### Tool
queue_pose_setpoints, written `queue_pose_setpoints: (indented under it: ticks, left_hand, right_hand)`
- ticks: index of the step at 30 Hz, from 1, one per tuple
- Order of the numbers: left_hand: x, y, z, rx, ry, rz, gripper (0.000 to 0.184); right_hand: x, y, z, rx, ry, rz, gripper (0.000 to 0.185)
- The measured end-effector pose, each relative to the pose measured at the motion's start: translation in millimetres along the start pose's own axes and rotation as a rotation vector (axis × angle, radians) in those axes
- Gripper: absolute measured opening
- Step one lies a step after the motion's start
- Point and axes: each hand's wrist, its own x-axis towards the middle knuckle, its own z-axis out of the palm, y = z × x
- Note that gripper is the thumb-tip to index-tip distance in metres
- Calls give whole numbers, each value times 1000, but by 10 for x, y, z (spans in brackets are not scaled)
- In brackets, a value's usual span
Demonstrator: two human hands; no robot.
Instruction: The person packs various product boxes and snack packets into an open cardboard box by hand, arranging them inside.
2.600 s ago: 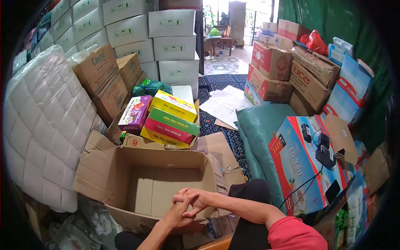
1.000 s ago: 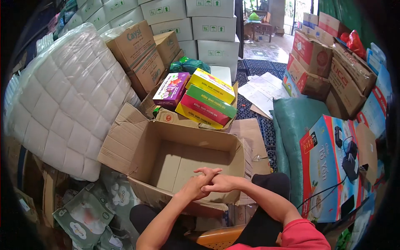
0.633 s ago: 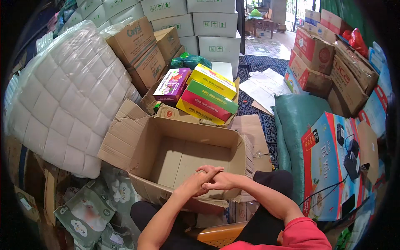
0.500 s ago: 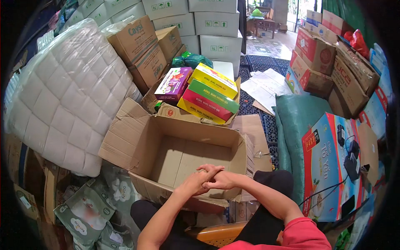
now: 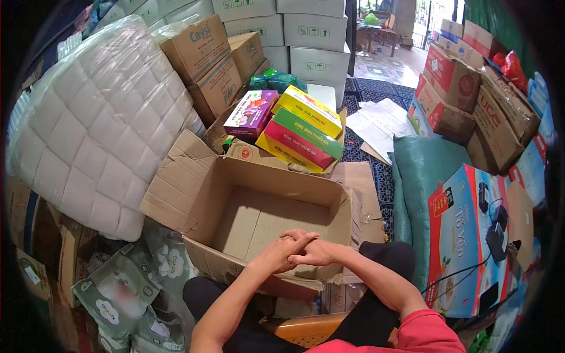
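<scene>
My left hand (image 5: 275,254) and my right hand (image 5: 315,253) are clasped together, their fingers folded over each other. Both hang above the near edge of an open cardboard box (image 5: 203,203) in front of my knees. Its flaps are spread outward, and the visible part of its floor is bare. Just beyond it, a second carton (image 5: 242,152) holds a purple box (image 5: 252,112), a yellow box (image 5: 309,112) and a green, pink and yellow stack of boxes (image 5: 300,141). Some fingertips are hidden within the clasp.
Plastic-wrapped white padding (image 5: 100,129) leans at the left, above grey-green packets (image 5: 118,294). At the right are a green sack (image 5: 426,176) and a blue printed box (image 5: 462,235) with black adapters (image 5: 497,235) on it. White cartons (image 5: 315,59) are stacked behind; papers (image 5: 381,123) lie on the floor.
The view has shifted slightly, so the background sits a little lower and farther right. My hands stay clasped above the box.
</scene>
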Motion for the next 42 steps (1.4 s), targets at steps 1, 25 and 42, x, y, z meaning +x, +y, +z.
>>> queue_pose_setpoints:
  ticks: [1,25,42]
  left_hand:
    - [0,-6,7,6,2,0,81]
    - [1712,-942,-1939,66,808,-181,50]
    - [2269,-1081,-1787,0,1021,-415,49]
  right_hand:
    - [1,2,4,-10,-3,-3,70]
    - [931,1295,-1724,697,1538,525,64]
    - [743,1200,-1649,452,1438,325,36]
